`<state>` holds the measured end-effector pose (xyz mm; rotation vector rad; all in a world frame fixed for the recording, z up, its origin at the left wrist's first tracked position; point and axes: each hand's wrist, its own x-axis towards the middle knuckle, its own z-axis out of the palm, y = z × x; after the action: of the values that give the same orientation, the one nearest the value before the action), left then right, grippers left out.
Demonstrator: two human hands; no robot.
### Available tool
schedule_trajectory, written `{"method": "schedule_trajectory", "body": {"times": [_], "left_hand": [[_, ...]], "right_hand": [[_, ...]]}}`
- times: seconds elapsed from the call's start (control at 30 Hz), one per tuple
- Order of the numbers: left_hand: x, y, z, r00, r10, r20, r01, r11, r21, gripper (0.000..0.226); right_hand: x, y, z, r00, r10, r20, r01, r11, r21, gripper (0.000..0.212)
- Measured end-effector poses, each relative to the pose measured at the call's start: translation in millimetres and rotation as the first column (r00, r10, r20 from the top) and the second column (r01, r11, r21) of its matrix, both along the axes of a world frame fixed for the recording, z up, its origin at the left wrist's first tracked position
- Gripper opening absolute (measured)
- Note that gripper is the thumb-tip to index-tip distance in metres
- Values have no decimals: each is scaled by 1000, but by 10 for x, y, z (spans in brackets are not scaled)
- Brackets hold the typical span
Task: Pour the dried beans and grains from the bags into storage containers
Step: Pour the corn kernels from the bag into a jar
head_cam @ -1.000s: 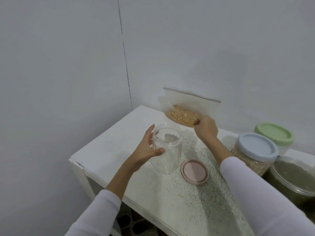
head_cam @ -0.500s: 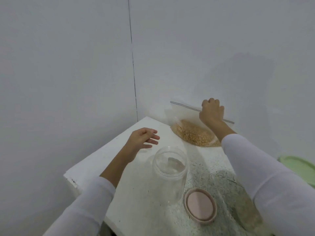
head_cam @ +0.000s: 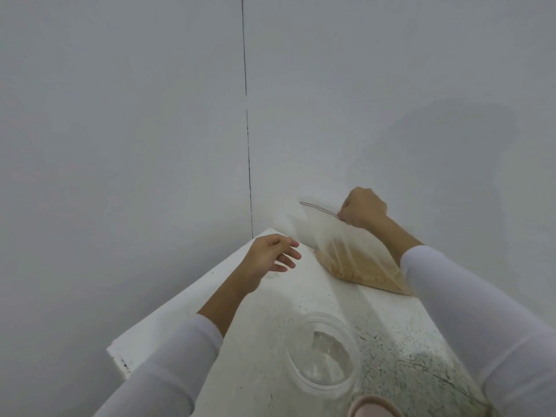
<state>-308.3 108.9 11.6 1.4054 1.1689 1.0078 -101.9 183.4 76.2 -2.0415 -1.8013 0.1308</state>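
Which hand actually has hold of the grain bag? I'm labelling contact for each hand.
The right hand: it pinches the zip-seal top of the grain bag. The left hand hovers beside it with loose fingers, holding nothing.

My clear plastic zip bag has a red seal line and holds tan grains. The white table is speckled black beside my clear plastic jar and pale pink round lid. My long sleeves are white, the walls pale grey.

1. A white surface set in a wall corner, speckled with dark flecks.
2. A clear open jar stands on it.
3. A bag of tan grains rests at the back (its base down).
4. A pink lid lies at the near edge.
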Motion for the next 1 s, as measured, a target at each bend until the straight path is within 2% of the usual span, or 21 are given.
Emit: {"method": "schedule_trajectory", "body": {"times": [0.1,0.23,0.4,0.53,0.73,0.83,1.0], "left_hand": [[41,63,113,999,-4,45,3,1000,20,26],[85,139,264,993,-15,115,14,1000,12,25],[99,208,326,987,37,154,-30,998,-50,31],[114,234,287,982,99,160,-77,987,-140,40],[176,230,218,973,46,226,-4,983,-183,29],[197,227,187,974,1,229,34,988,-149,28],[207,232,141,978,-18,206,38,995,-93,32]], "right_hand": [[-50,2,121,988,-2,-152,5,1000,20,10],[-166,-65,154,960,49,-276,-28,997,77,15],[-436,-298,90,867,245,-435,-226,970,95,14],[-543,-444,-4,832,291,-472,-297,953,64,18],[-520,-520,-104,715,198,-671,-297,954,-35,21],[-459,-536,-91,695,134,-706,-301,946,-116,21],[-368,-534,-126,689,101,-718,-336,922,-194,40]]}}
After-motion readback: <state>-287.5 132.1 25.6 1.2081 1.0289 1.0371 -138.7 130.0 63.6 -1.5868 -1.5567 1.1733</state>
